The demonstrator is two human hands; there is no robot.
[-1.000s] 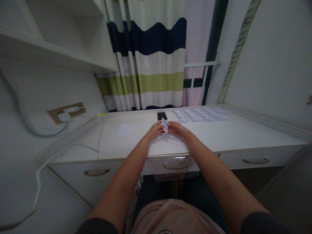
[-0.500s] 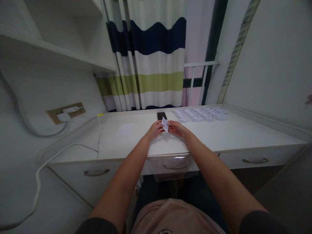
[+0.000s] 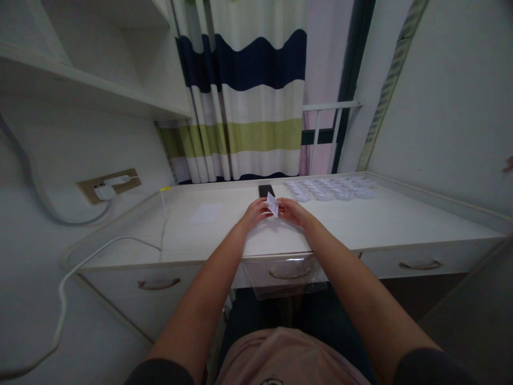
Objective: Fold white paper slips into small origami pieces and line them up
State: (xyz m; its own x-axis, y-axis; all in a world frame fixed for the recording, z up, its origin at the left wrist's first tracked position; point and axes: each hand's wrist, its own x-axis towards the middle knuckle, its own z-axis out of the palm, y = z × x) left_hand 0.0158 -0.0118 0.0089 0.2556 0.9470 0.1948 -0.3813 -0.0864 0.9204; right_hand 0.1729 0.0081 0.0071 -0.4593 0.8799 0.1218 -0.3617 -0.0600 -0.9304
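Note:
Between both hands is a small piece of folded white paper (image 3: pixel 272 204), held up just above the desk. My left hand (image 3: pixel 255 212) grips its left side with bent fingers. On the other side, my right hand (image 3: pixel 293 212) has its fingers closed on the right edge. Just behind the paper lies a black phone (image 3: pixel 265 190), flat on the desk. Several white folded paper pieces (image 3: pixel 328 188) stand in rows at the back right. Flat sheets of white paper (image 3: pixel 206 213) lie to the left of my hands.
The white desk (image 3: pixel 385 219) has drawers along its front. A clear plastic bag (image 3: pixel 286 278) hangs at the front edge, over the middle drawer. A white cable (image 3: pixel 120 239) runs across the left end. Behind the desk hangs a striped curtain (image 3: pixel 260 107).
The folded paper has turned slightly between my fingers. Both hands stay in nearly the same place, and the other things have not moved.

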